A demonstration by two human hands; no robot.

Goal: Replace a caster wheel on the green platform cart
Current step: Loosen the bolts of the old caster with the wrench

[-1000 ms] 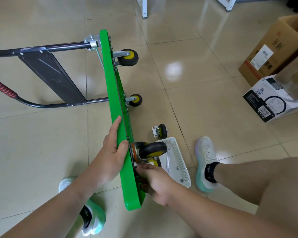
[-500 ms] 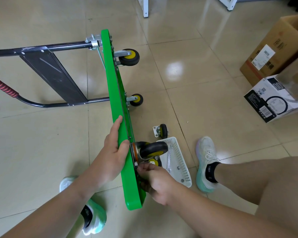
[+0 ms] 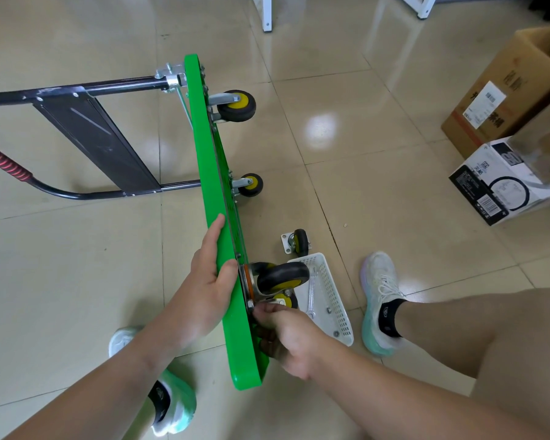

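Right hand [image 3: 288,336] is pinched at the mount plate of the near caster [image 3: 281,277]; what the fingertips hold cannot be told. Left hand [image 3: 211,281] is clamped over the edge of the green platform cart [image 3: 218,198], which stands on its side. Risks: the cart tipping if that grip loosens; a fastener dropping beside the white basket [image 3: 332,300] and rolling off.

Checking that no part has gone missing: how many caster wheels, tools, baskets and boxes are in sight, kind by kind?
Caster wheels on the cart: 4 (far upper, far lower, near large, near lower, partly hidden)
Loose caster wheels on the floor: 1
Wrenches: 1
White baskets: 1
Boxes: 2 (cardboard, white)
Total: 9
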